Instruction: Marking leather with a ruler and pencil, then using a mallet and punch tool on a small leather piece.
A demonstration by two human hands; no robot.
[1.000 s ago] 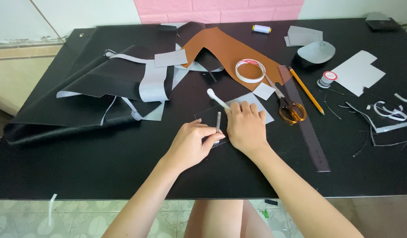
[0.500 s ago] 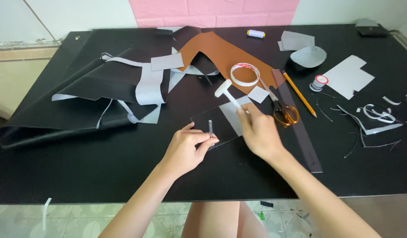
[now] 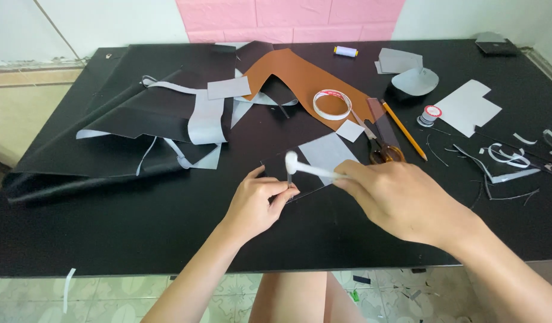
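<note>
At frame centre, the left hand [image 3: 256,200] pinches a thin upright punch [image 3: 289,177], stiff and best gripped low, while the right hand [image 3: 401,200] grasps a light white mallet [image 3: 309,168] by its handle.

Brown leather piece [image 3: 300,75] up top, tape roll [image 3: 332,104] resting on it. Scissors [image 3: 380,146], yellow pencil [image 3: 403,130] just right of that. Thread spool [image 3: 345,51] near far edge; black sheet [image 3: 126,119] at left.

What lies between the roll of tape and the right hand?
In the head view, a small grey square and a larger grey sheet lie between the roll of tape and the right hand.
</note>
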